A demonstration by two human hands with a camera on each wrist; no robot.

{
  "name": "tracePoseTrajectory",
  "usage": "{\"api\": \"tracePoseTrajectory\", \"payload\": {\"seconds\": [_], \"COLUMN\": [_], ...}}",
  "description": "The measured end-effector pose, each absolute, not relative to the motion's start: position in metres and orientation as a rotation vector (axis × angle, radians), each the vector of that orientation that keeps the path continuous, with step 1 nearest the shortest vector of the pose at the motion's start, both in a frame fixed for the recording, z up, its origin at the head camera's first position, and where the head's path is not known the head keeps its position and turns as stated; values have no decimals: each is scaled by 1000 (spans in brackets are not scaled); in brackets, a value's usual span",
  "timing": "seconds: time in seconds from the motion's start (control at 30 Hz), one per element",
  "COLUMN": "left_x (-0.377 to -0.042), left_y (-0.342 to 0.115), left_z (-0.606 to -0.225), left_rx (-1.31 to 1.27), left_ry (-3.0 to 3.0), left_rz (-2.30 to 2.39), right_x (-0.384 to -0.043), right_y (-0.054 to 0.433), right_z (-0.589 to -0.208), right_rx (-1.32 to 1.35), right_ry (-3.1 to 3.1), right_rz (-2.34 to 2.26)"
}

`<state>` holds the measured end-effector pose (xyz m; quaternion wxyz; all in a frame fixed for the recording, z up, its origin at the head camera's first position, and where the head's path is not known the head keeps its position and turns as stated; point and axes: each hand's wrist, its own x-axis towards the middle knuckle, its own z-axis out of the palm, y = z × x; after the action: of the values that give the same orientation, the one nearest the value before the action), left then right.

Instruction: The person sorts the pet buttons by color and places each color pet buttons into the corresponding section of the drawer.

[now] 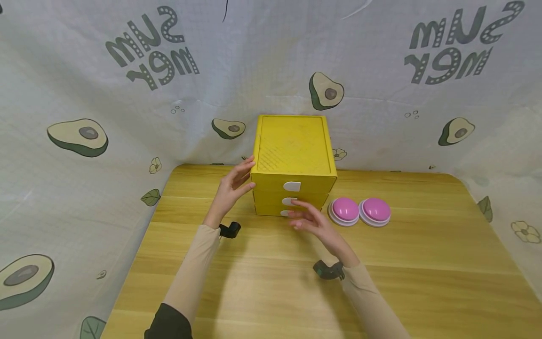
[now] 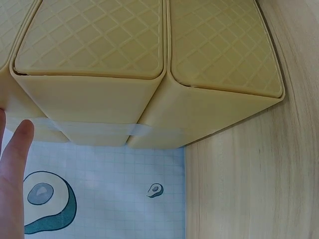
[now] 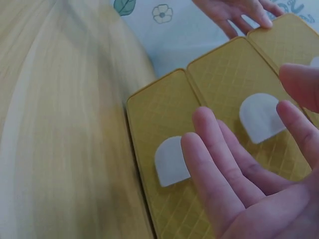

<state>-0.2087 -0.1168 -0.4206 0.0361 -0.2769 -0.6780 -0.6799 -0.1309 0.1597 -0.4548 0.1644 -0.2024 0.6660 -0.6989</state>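
Observation:
A yellow three-drawer box (image 1: 296,146) stands on the wooden table, its front facing me. White rounded tabs (image 3: 260,117) mark the drawer fronts, which all look pushed in. At the box's upper left edge is my left hand (image 1: 230,188), fingers extended and apparently touching the side; only its fingers (image 2: 17,149) enter the left wrist view. My right hand (image 1: 315,226) hovers before the lower drawers with fingers spread and loosely bent. Nothing is in its grasp. In the right wrist view its fingers (image 3: 219,164) partly cover the lowest tab.
Two pink push buttons with white bases, a left one (image 1: 345,209) and a right one (image 1: 376,210), sit side by side to the right of the box. A white avocado-print sheet (image 1: 254,56) hangs behind the table (image 1: 423,263). Black wrist-camera mounts (image 1: 328,270) jut from both wrists.

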Motion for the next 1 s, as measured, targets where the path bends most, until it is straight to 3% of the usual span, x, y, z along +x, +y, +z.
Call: {"api": "tracePoseTrajectory", "payload": {"seconds": [0.3,1.0], "left_x": [-194,-196], "left_y": [-115,-115], "left_z": [-398,-400], "left_rx": [-861,-861], "left_ry": [-2087,-2088], "left_rz": [-2091,-2104], "right_x": [-127,-141], "right_y": [162,155], "right_z": [-469,-491], "right_rx": [-454,-375], "right_ry": [1907,1790], "right_rz": [-1890,-1961]}}
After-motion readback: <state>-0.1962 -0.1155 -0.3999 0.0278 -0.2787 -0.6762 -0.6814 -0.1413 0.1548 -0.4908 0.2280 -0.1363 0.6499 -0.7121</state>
